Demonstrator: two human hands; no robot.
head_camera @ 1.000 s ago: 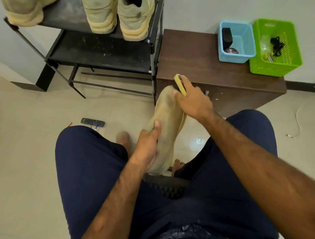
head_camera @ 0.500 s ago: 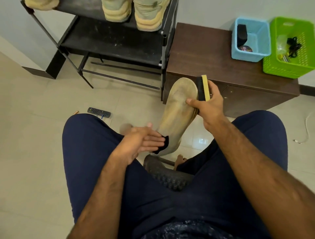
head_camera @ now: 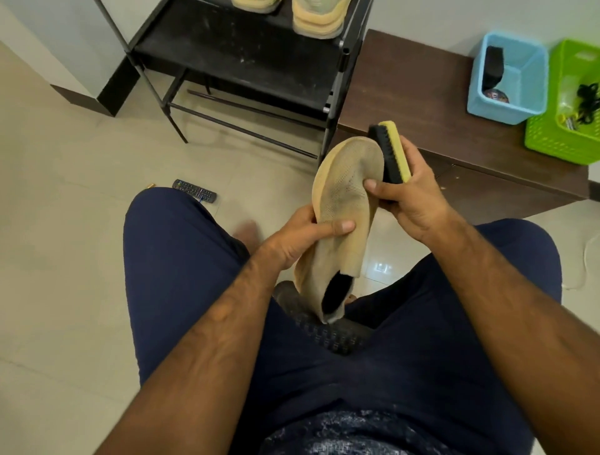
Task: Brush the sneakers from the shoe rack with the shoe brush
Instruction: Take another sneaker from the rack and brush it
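The head view shows 2 hands, 3 sneakers, 1 brush, 1 shoe rack, 2 baskets and 1 remote. The left hand (head_camera: 302, 237) grips 1 tan sneaker (head_camera: 347, 182) at its middle, above the person's lap: the thumb is curled across the mesh upper, and the other fingers are hidden behind the shoe. The toe points up and away, and the dark opening faces down toward a dark stool (head_camera: 324, 328) between the legs. The right hand (head_camera: 412, 201) is wrapped round the brush (head_camera: 391, 152), thumb on the bristle side, fingers on the yellow back. The black bristles sit against the right edge of the toe. On the black shoe rack (head_camera: 240, 55), a second sneaker (head_camera: 319, 19) and a third sneaker (head_camera: 256, 3) show only their soles, cut off by the top edge. A blue basket (head_camera: 526, 74) and a green basket (head_camera: 548, 143) stand on a brown cabinet (head_camera: 422, 97); their contents are hard to make out. The remote (head_camera: 194, 191) lies on the tile floor.
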